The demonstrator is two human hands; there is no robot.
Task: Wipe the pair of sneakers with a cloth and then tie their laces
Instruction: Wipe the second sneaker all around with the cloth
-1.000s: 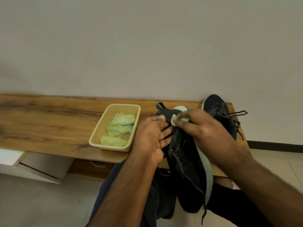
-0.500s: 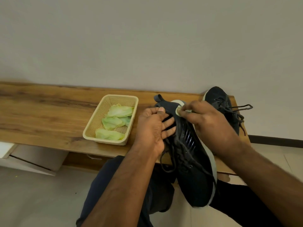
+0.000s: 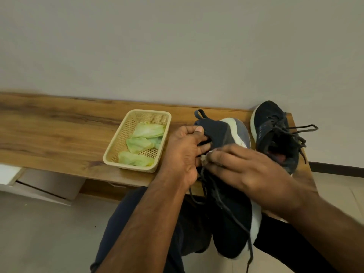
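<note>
Wooden bench, plain grey wall

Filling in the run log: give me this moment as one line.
stage: wiping | left hand: grips sneaker | right hand: pinches cloth on it | other sneaker: on bench | laces: untied

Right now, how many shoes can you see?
2. One sneaker is held in the hands over the lap; the other sneaker sits on the wooden bench's right end.
</note>
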